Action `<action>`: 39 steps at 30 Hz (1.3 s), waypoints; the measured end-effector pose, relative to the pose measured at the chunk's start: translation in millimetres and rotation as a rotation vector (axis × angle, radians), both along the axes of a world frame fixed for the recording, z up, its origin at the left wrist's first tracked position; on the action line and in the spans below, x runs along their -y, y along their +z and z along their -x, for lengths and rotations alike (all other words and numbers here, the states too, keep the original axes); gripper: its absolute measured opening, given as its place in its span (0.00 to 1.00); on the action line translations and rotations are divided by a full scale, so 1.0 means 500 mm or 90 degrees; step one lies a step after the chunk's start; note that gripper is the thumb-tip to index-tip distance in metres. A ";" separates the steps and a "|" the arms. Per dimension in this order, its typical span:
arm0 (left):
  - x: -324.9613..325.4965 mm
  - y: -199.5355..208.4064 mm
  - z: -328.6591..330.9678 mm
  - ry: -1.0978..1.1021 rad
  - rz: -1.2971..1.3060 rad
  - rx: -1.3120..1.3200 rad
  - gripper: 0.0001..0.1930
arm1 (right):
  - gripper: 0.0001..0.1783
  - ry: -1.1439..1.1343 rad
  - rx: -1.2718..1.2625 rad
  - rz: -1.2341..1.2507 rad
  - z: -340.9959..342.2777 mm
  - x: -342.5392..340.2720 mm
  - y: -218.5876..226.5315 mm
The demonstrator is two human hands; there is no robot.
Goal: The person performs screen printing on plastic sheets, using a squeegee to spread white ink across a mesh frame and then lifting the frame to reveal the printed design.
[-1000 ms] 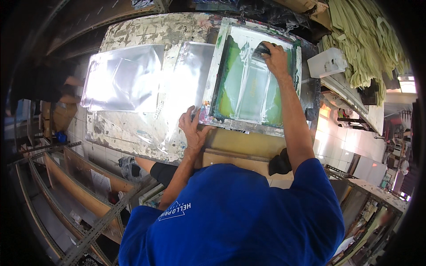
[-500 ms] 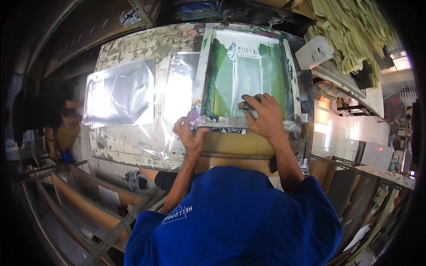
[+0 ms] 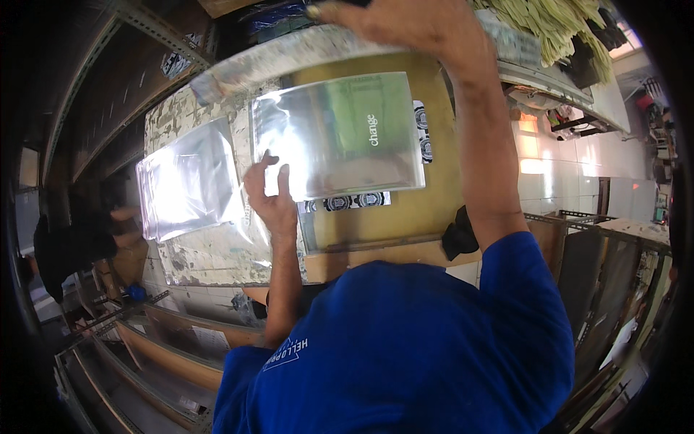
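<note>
My left hand (image 3: 271, 199) is open, its thumb and fingers apart at the left edge of a clear plastic bag (image 3: 340, 155). The bag lies flat with white lettering near its right side and reflects green. Above it, the screen printing frame (image 3: 249, 65) is tilted up, its near edge raised and blurred. My right hand (image 3: 423, 29) is at that raised edge and appears to grip it; the picture's top cuts off some fingers. Whether it also holds the squeegee is hidden.
The bag rests on a yellowish board (image 3: 437, 210) with black-and-white patterned strips (image 3: 358, 201) showing from under it. More clear plastic bags (image 3: 191, 181) lie left on the paint-worn table (image 3: 199, 264). Pale green strips (image 3: 538, 32) hang at upper right. Another person (image 3: 72, 242) is at far left.
The screen frame has swung up off the board, uncovering the bag beneath. My right hand has moved up and away with it. My left hand has left the frame and shifted to the bag.
</note>
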State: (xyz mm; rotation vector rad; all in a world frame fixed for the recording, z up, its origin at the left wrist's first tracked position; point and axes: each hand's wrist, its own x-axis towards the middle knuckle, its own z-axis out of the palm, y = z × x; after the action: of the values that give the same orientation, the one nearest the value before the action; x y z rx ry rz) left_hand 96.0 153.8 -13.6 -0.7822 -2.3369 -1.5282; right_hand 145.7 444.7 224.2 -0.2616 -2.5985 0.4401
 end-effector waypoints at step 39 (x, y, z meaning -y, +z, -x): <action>0.077 -0.255 -0.125 -0.108 0.410 -0.035 0.23 | 0.35 0.035 0.042 0.050 0.029 -0.048 0.079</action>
State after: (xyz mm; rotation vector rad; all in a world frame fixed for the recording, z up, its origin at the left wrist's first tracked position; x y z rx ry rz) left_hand 158.4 115.1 -141.3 -1.1627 -2.8008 -0.7628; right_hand 131.0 468.7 263.7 -0.2342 -2.6612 0.5624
